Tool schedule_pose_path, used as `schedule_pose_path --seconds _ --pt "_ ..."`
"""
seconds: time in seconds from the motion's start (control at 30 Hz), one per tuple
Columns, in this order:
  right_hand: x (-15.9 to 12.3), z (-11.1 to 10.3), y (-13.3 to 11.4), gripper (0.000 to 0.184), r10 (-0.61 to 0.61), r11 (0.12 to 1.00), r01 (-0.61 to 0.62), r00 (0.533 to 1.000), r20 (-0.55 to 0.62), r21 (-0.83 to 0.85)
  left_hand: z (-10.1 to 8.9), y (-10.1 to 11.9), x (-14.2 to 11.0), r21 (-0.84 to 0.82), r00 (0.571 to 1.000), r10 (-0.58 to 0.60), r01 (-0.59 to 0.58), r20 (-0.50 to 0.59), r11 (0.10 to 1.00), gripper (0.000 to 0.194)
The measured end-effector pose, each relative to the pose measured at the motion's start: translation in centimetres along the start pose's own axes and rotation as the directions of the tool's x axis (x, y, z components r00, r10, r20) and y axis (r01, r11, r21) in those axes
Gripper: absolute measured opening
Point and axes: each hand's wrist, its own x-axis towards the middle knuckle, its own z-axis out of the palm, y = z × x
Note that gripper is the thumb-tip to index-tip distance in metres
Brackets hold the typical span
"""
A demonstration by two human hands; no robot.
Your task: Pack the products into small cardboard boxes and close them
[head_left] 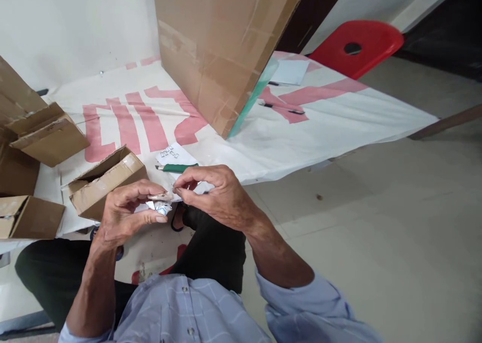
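Observation:
My left hand (126, 210) grips a small, crinkled clear plastic packet (161, 207) between thumb and fingers, with something whitish and a bit of blue showing in it. Thumb and forefinger of my right hand (222, 197) are pinched together at the packet's right edge. What the packet contains is too small to make out. Just beyond my hands, a green utility knife (176, 167) with its blade tip out lies across a white paper (176, 153) with small drawn shapes. An opened cardboard box (109, 185) stands close behind my left hand.
More cardboard boxes (37, 217) stand at the left. A large carton (222, 46) rises on the cloth-covered table (339, 117). Beyond it lie a pen (282, 108) and a white sheet (289, 72). A red chair (357, 46) stands past the table's far edge.

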Motion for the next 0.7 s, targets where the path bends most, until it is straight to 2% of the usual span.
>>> schedule_pose_path --seconds 0.13,0.43,0.57,0.7 --pt "0.12 0.28 -0.39 0.016 -0.046 0.998 0.048 0.998 0.050 -0.045 -0.18 0.73 -0.24 0.090 0.996 0.087 -0.087 0.002 0.992 0.031" --pt "0.35 0.33 -0.55 0.018 -0.048 0.979 0.077 0.987 0.155 -0.187 -0.32 0.94 -0.14 0.100 0.995 -0.005 -0.005 0.103 0.995 0.032" --pt "0.53 0.17 -0.41 0.016 -0.039 0.979 0.075 0.982 0.186 -0.190 -0.36 0.70 0.05 0.125 0.997 -0.013 0.004 0.073 0.992 0.024" --pt "0.65 0.17 -0.21 0.012 -0.005 0.994 0.029 0.976 0.218 -0.106 -0.68 0.08 -0.14 0.105 0.999 -0.041 0.038 0.034 0.994 0.022"
